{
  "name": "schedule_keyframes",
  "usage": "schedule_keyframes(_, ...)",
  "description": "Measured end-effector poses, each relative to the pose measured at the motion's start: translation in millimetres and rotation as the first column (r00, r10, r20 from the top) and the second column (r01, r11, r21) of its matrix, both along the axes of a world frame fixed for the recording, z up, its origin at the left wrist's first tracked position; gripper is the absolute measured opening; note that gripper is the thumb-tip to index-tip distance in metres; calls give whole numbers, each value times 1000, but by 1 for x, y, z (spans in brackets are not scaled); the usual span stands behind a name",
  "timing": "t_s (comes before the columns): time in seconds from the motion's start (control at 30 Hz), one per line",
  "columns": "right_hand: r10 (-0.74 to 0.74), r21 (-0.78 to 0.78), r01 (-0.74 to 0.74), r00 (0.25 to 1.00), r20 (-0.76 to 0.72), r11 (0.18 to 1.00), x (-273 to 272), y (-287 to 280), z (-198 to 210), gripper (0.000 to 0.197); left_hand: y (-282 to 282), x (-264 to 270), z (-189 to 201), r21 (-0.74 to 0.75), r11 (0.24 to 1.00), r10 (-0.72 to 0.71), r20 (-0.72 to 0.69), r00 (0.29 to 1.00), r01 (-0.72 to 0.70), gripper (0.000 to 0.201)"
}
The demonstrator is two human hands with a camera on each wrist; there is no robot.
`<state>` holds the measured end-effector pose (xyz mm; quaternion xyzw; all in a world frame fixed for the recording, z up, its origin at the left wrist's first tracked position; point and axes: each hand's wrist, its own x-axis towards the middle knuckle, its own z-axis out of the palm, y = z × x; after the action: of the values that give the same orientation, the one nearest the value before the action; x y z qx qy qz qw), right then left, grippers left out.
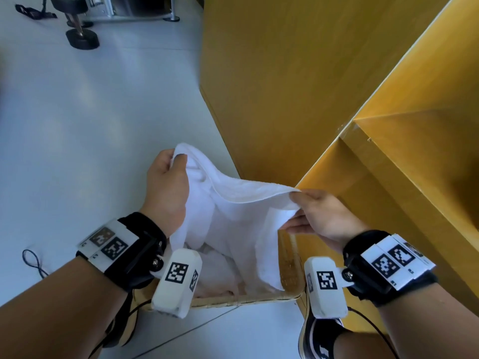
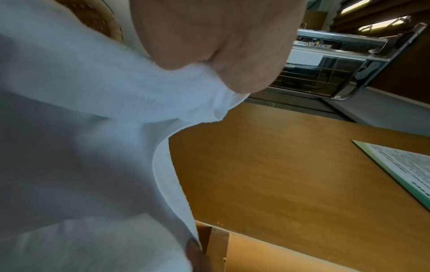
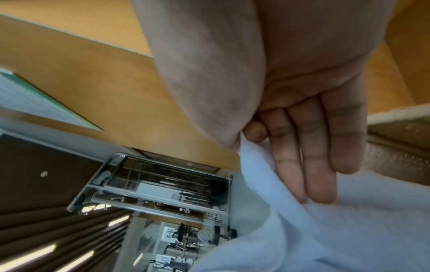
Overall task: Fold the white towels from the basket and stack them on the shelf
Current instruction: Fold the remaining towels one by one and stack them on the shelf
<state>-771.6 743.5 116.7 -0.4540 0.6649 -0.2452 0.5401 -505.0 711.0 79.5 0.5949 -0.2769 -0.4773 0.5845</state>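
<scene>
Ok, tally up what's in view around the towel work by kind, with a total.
White towel held up by left hand and right hand: 1
Wicker basket: 1
Yellow wooden shelf unit: 1
Black dumbbell on the floor: 1
Total: 4. More white cloth lies in the basket, uncountable.

A black dumbbell (image 1: 82, 37) lies on the pale floor (image 1: 90, 125), with a black strap (image 1: 33, 12) to its left and a metal frame (image 1: 134, 14) to its right. 1 thin black cord (image 1: 35, 261) loops nearer, well apart from the dumbbell.
</scene>
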Motion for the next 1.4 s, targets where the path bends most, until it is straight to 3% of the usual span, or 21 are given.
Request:
schedule_keyframes(0.13, -56, 9, 55, 979, 197, 998, 6, -1, 8, 32, 2, -12, -3, -32, 996, -80, 15, 997, 80, 8)
schedule_keyframes(0.27, -79, 26, 74, 938, 338, 997, 8, -2, 18, 29, 11, -22, -2, -116, 967, -228, 12, 974, 228, 35)
schedule_keyframes(0.33, -93, 28, 89, 921, 378, 996, 9, -3, 22, 29, 14, -26, 1, -202, 922, -325, 57, 944, 330, 27)
schedule_keyframes(0.4, -98, 28, 95, 910, 404, 995, 9, -4, 25, 28, 17, -30, 2, -206, 865, -441, 126, 889, 458, 20)
schedule_keyframes(0.5, -95, 24, 94, 902, 420, 995, 11, -3, 31, 25, 22, -35, -2, -137, 782, -587, 168, 792, 608, 39)
schedule_keyframes(0.63, -91, 5, 97, 911, 402, 995, 12, 0, 35, 24, 26, -42, -1, -50, 684, -724, 69, 686, 727, 49)
schedule_keyframes(0.8, -112, 4, 121, 910, 398, 993, 9, 0, 35, 26, 31, -45, 3, -125, 662, -734, 94, 673, 739, 42)
schedule_keyframes(0.9, -180, 25, 183, 920, 349, 983, 4, -1, 32, 29, 29, -45, 9, -161, 716, -676, 83, 733, 679, 24)
schedule_keyframes(1.03, -120, 25, 117, 975, 188, 993, -2, 1, 26, 18, 30, -45, 15, -188, 783, -598, 34, 800, 593, 16)
schedule_keyframes(1.2, -9, -11, 8, 994, -108, 1000, -5, 3, 15, 24, 31, -47, 19, -238, 759, -630, -32, 776, 606, 18)
schedule_keyframes(1.3, -27, -137, -9, 966, -258, 990, -2, 4, 12, 8, 32, -48, 20, -256, 732, -664, -59, 746, 632, 22)
schedule_keyframes(1.4, 70, -165, -113, 967, -246, 980, 5, 8, 14, 18, 34, -50, 24, -277, 711, -685, -63, 726, 646, 34)
